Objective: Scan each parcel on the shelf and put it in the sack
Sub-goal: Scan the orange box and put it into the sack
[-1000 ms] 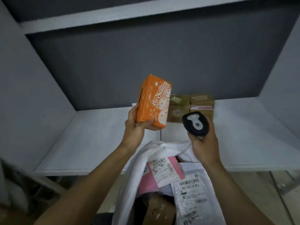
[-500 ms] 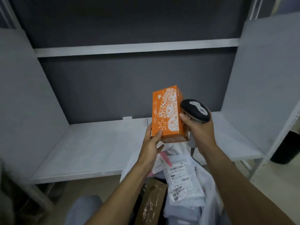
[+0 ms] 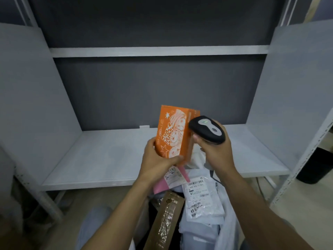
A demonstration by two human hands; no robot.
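At frame centre, the left hand (image 3: 158,163) grips the orange parcel (image 3: 171,134) upright from below, above the shelf (image 3: 108,156). The right hand (image 3: 214,152), fingers wrapped around the scanner (image 3: 207,129), holds its head just beside the parcel. The sack (image 3: 225,230) sits lower right.

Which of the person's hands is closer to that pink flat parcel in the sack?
Left. The left hand, gripping the orange cardboard box, hovers just above the pink flat parcel; the right hand, holding the black handheld scanner, is further right.
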